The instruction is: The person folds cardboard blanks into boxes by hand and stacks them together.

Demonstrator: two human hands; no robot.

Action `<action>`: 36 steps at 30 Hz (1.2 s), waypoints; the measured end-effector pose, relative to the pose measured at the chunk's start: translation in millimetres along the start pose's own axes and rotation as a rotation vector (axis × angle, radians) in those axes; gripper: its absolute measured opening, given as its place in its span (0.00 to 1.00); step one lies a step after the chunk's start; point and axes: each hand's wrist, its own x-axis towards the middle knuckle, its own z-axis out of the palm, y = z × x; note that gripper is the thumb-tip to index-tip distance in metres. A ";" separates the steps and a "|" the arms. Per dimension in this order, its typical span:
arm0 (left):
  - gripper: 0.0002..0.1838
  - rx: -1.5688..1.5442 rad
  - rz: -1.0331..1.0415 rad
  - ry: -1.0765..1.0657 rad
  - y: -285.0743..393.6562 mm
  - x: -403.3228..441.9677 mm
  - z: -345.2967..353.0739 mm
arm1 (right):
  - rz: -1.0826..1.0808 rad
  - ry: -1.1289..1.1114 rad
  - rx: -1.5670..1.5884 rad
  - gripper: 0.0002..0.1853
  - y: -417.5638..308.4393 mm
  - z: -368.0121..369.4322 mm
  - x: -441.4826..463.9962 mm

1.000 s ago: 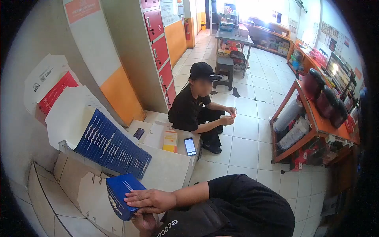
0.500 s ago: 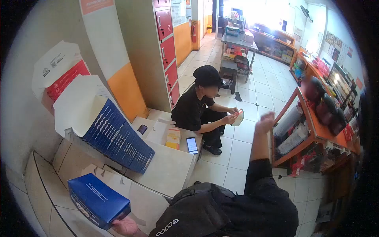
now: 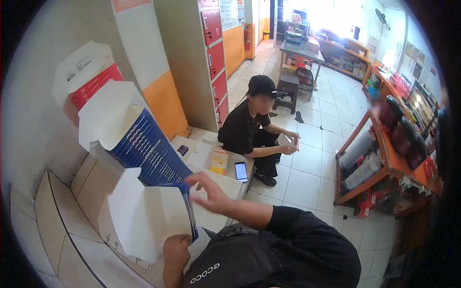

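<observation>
Compared with half a second before, the right hand point(image 3: 209, 192) had come back from far to the right, and the closed blue box then shown by the left hand point(image 3: 175, 249) had given way to an open carton point(image 3: 149, 216). Counted were one open carton, one nested stack of blue cartons point(image 3: 149, 149), one set of red-and-white cartons point(image 3: 96, 86) beyond it, two phones point(image 3: 240, 172) and one seated co-worker point(image 3: 247, 122). The open carton stood at the near left, just nearer than the blue stack; contact between them could not be told. It showed a plain white interior, angled flaps and a blue outer wall. The left fingers gripped its near edge; the right fingers, blurred, were spread beside its right wall.
</observation>
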 end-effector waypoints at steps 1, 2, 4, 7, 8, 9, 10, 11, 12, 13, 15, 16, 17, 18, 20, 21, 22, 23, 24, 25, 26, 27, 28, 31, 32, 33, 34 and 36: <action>0.11 0.019 -0.051 -0.110 0.4 -2.9 1.0 | -0.273 0.023 -0.179 0.25 -8.4 0.8 -6.7; 0.10 0.036 -0.104 -0.224 2.6 -5.7 0.5 | -0.319 -0.237 -0.212 0.27 -24.5 4.5 -12.7; 0.09 0.079 -0.233 -0.432 18.7 1.4 -10.7 | -0.323 -0.637 -0.362 0.25 -39.6 16.6 -23.1; 0.09 0.152 -0.315 -0.594 36.5 6.8 -20.8 | -0.155 -0.978 -0.624 0.19 -34.1 50.0 -50.8; 0.09 0.162 -0.249 -0.566 19.3 -8.4 0.1 | -0.071 -1.054 -0.641 0.18 -19.0 57.9 -59.7; 0.09 0.173 -0.185 -0.537 15.0 -10.0 2.9 | 0.012 -1.130 -0.658 0.17 -16.0 61.3 -58.7; 0.09 0.182 -0.143 -0.516 13.4 -12.2 3.6 | 0.074 -1.075 -0.616 0.16 -16.1 60.5 -59.6; 0.09 0.192 -0.110 -0.494 14.5 -12.9 4.7 | 0.127 -1.028 -0.568 0.16 -19.1 54.0 -62.7; 0.10 0.205 -0.088 -0.471 19.0 -9.8 0.6 | 0.173 -0.990 -0.517 0.16 -21.0 46.4 -64.1; 0.10 0.158 0.037 -0.310 26.9 -3.9 -9.8 | 0.165 -0.997 -0.483 0.16 -17.7 37.2 -65.8; 0.11 0.084 0.295 0.014 43.2 14.2 -40.5 | 0.191 -1.042 -0.493 0.17 -13.2 14.7 -64.0; 0.12 0.031 0.299 0.108 42.3 15.5 -52.5 | 0.228 -1.071 -0.540 0.18 -12.1 2.3 -62.1; 0.14 -0.022 0.310 0.203 39.1 14.8 -64.3 | 0.237 -1.037 -0.491 0.19 -7.2 -12.8 -62.9; 0.15 -0.075 0.328 0.298 36.4 17.6 -76.0 | 0.250 -1.000 -0.444 0.21 -1.7 -29.1 -63.1; 0.20 0.226 0.252 0.510 30.2 44.6 -105.4 | 0.387 -0.892 -0.377 0.22 -7.1 -61.3 -59.7; 0.24 0.280 0.175 0.481 15.8 63.0 -118.4 | 0.426 -0.851 -0.340 0.21 -14.0 -75.8 -54.8; 0.28 0.332 0.098 0.454 -2.5 84.6 -128.3 | 0.463 -0.810 -0.304 0.21 -23.1 -90.4 -47.1; 0.30 0.299 0.021 0.470 -15.4 109.6 -135.3 | 0.501 -0.767 -0.270 0.21 -30.0 -102.7 -39.9; 0.32 0.264 -0.051 0.487 -30.2 133.2 -140.0 | 0.551 -0.734 -0.261 0.20 -33.0 -113.2 -35.6; 0.31 0.304 -0.139 0.461 -55.3 151.9 -140.3 | 0.600 -0.697 -0.252 0.19 -34.6 -122.5 -31.5; 0.30 0.342 -0.224 0.432 -81.5 167.3 -140.2 | 0.650 -0.656 -0.241 0.18 -38.9 -129.8 -25.6; 0.28 0.421 -0.241 0.289 -104.3 179.5 -143.8 | 0.696 -0.654 -0.328 0.17 -49.6 -136.7 -14.5; 0.27 0.496 -0.257 0.141 -125.2 189.5 -148.6 | 0.641 -0.600 -0.293 0.17 -49.5 -142.5 -8.9; 0.19 0.468 -0.266 -0.132 -132.4 207.1 -160.3 | 0.373 -0.481 -0.267 0.14 -51.8 -161.2 11.6; 0.16 0.415 -0.262 -0.196 -131.0 211.4 -161.9 | 0.354 -0.465 -0.308 0.13 -54.9 -167.7 22.9; 0.15 0.401 -0.205 -0.194 -126.0 215.2 -159.3 | 0.336 -0.447 -0.347 0.13 -56.6 -174.9 33.7; 0.13 0.386 -0.148 -0.194 -115.9 217.3 -150.8 | 0.321 -0.430 -0.384 0.13 -59.5 -181.6 43.9; 0.11 0.371 -0.062 -0.230 -88.5 221.9 -140.1 | 0.177 -0.381 -0.308 0.14 -76.1 -195.6 72.4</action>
